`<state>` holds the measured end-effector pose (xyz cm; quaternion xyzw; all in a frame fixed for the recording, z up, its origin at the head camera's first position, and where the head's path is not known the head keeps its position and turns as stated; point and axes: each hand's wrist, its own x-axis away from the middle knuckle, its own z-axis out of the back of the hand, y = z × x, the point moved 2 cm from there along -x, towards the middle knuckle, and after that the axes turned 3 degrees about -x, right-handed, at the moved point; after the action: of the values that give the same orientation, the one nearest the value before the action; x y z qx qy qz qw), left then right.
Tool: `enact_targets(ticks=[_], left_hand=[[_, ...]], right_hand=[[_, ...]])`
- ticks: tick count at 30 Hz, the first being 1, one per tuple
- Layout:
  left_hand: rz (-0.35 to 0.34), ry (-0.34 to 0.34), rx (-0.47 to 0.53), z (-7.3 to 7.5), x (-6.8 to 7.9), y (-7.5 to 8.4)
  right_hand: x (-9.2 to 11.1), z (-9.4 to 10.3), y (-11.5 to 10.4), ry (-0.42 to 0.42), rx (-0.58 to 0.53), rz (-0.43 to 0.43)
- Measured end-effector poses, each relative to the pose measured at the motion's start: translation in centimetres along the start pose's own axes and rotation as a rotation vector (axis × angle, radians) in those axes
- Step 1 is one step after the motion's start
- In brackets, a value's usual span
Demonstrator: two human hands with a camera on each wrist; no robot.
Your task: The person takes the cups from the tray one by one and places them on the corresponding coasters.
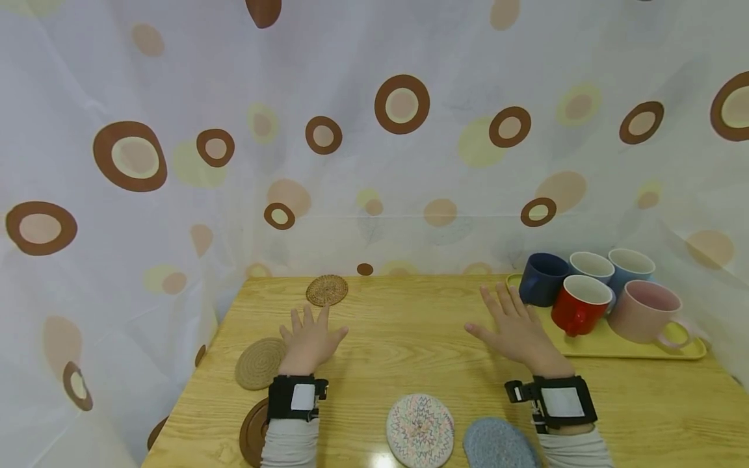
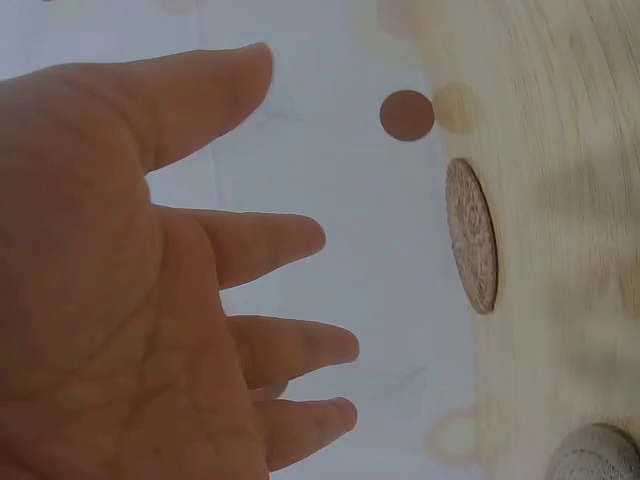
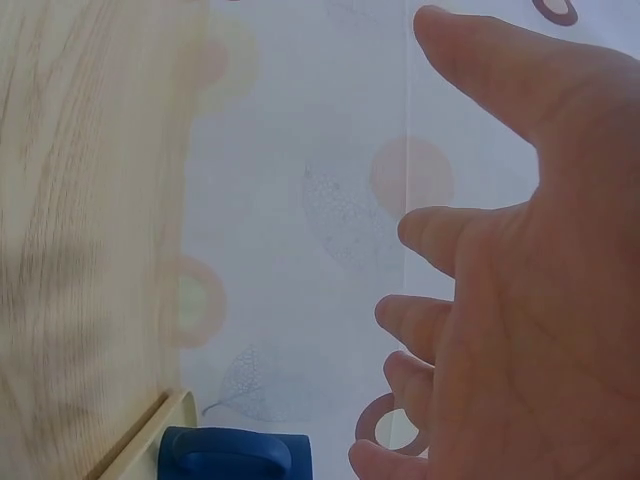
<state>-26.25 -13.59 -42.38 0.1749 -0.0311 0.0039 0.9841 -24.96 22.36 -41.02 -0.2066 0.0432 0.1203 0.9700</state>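
Observation:
My left hand (image 1: 310, 341) is held over the left side of the table with fingers spread and nothing in it. Near its fingertips lies a small brown woven coaster (image 1: 327, 290); a tan round coaster (image 1: 260, 364) sits beside it to the left. The right hand (image 1: 517, 330), also spread and holding nothing, is raised by the left end of a yellow tray (image 1: 634, 351). On that tray stand several mugs: a navy mug (image 1: 541, 286), a red mug (image 1: 579, 309), a pink mug (image 1: 640, 318), a white mug (image 1: 591, 265) and a light blue mug (image 1: 632, 263).
Along the near side of the wooden table (image 1: 404, 344) lie a dark brown wooden coaster (image 1: 253, 435), partly behind the left forearm, a multicoloured patterned coaster (image 1: 420, 429) and a grey-blue coaster (image 1: 497, 445). A white curtain (image 1: 351, 58) with brown circles hangs behind the table and at its sides.

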Motion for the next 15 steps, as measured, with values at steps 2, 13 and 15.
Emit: enact_targets(ticks=[2, 13, 15], left_hand=[[0.033, -0.028, -0.015, 0.2, 0.1, -0.9], [0.121, -0.110, -0.021, 1.0, 0.4, -4.4], [0.127, -0.141, -0.031, 1.1, 0.6, -4.8]], right_hand=[[0.0, 0.0, -0.2, -0.011, 0.006, -0.002], [-0.3, -0.3, -0.7, -0.050, 0.006, -0.009], [-0.3, -0.5, -0.8, -0.056, 0.006, -0.006]])
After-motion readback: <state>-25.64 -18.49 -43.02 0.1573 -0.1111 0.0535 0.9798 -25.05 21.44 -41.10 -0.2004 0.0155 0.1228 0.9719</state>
